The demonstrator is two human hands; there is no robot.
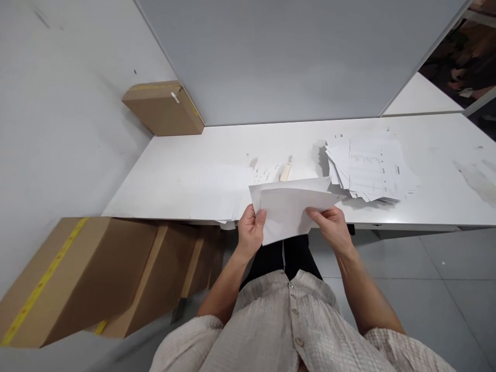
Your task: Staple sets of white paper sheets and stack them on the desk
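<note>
Two or more white paper sheets (289, 214) are held up over the desk's front edge, slightly fanned at the top. My left hand (251, 231) pinches their left side, thumb on top. At the right side, my right hand (329, 226) grips the sheets with its thumb across the front. Just behind them on the desk lies a small cream-coloured bar-shaped object (285, 171), its lower end hidden by the paper. To the right sits a messy stack of printed papers (370, 168). Blank white sheets (215, 194) lie flat on the left of the desk.
The white desk (174, 165) runs along a grey upright panel (290, 62). A flat cardboard box (166, 111) leans in its back left corner. Several large cardboard boxes with yellow tape (89, 279) stand at the lower left. Dark, cluttered shelves (461, 62) show at the upper right.
</note>
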